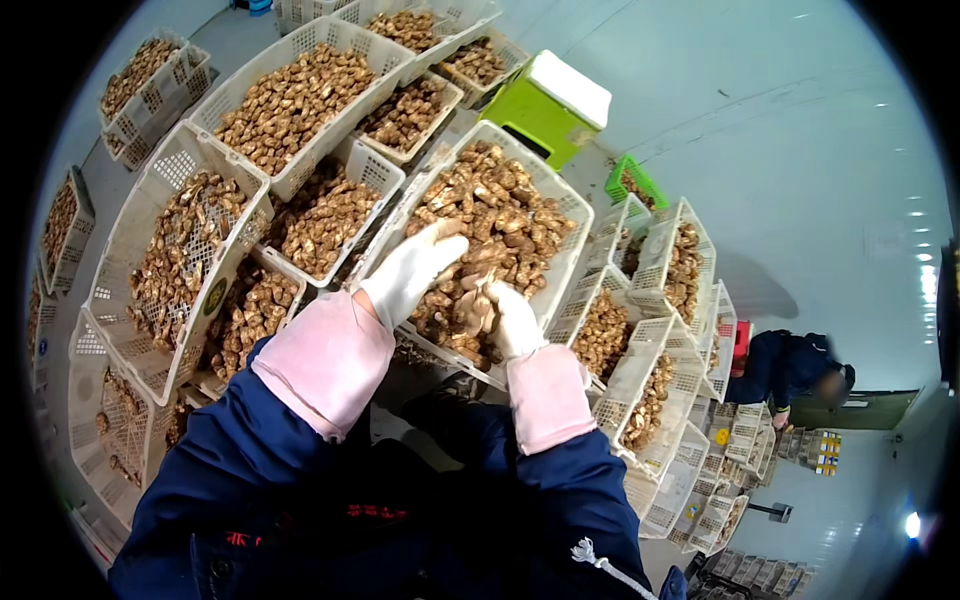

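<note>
Person stooped over a slatted white plastic crate [545,178], both hands down in it, white gloves, pink cuffs [325,365] over navy sleeves. Crate is heaped with brown, pale-stemmed mushrooms [500,200], or so they look from where I stand.

Left hand [415,272]: open, fingers long and close together, angled in over the left side of the heap. Nothing seen in its grip; underside hidden, can't tell what the palm touches. Right hand [514,322]: fingers bent in, seems closed on one light-brown mushroom [474,312] just above the heap, near the crate's close side. Exact finger contact partly hidden.

Doing this well, my judgement: light pinch, no squeezing, since caps and stems likely bruise or snap. Keep the piece low over the crate so a slip lands on the heap, not down the gap. Use the flat left hand to hold neighbours back or roll them over gently, no raking. Turn the piece toward the light, check both ends. Mind the rim with the wrists.

Filled crates crowd close on both sides, e.g. a stacked crate [640,368] to the right. Green box [545,120], white lid, beyond. Co-worker [785,368] bent over, far right, well apart.
</note>
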Demonstrator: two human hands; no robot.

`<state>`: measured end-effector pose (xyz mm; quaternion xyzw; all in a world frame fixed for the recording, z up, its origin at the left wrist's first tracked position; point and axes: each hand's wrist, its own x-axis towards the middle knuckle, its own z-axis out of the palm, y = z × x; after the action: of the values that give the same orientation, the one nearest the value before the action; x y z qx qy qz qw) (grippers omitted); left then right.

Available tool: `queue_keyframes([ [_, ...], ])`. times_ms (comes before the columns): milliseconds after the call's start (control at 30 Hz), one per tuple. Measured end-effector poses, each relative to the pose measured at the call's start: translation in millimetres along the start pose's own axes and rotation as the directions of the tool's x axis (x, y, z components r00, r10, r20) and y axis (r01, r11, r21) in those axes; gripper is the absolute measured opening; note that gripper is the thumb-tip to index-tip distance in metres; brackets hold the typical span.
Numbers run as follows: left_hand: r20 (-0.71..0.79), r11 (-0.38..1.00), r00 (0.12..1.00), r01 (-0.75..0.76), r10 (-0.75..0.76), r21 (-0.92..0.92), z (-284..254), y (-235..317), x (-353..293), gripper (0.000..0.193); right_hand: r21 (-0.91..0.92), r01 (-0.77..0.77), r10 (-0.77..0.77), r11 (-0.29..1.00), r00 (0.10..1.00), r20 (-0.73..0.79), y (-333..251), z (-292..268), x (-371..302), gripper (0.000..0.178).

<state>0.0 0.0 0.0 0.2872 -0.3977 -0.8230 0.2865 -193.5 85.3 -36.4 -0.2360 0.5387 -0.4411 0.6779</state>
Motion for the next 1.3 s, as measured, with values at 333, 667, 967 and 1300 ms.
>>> queue_keyframes([
  [333,0.179,0.986,0.983,-0.076,0.049,0.145,40,15,-27,0.065,-0.156,0.105,-0.132,0.982,0.976,-0.173,-23,51,-85,0.025],
  [667,0.148,0.994,0.988,-0.03,0.046,-0.107,27,-8,-12,0.058,0.124,0.019,-0.006,0.992,0.994,-0.106,-25,44,-85,0.037],
  [967,0.219,0.98,0.969,-0.078,0.118,-0.183,54,9,-21,0.068,-0.003,0.227,-0.227,0.974,0.971,-0.077,-20,30,-83,0.037],
  [1300,0.201,0.988,0.969,-0.15,0.142,0.027,56,9,-27,0.081,-0.192,0.302,-0.325,0.934,0.941,-0.098,-10,27,-80,0.038],
])
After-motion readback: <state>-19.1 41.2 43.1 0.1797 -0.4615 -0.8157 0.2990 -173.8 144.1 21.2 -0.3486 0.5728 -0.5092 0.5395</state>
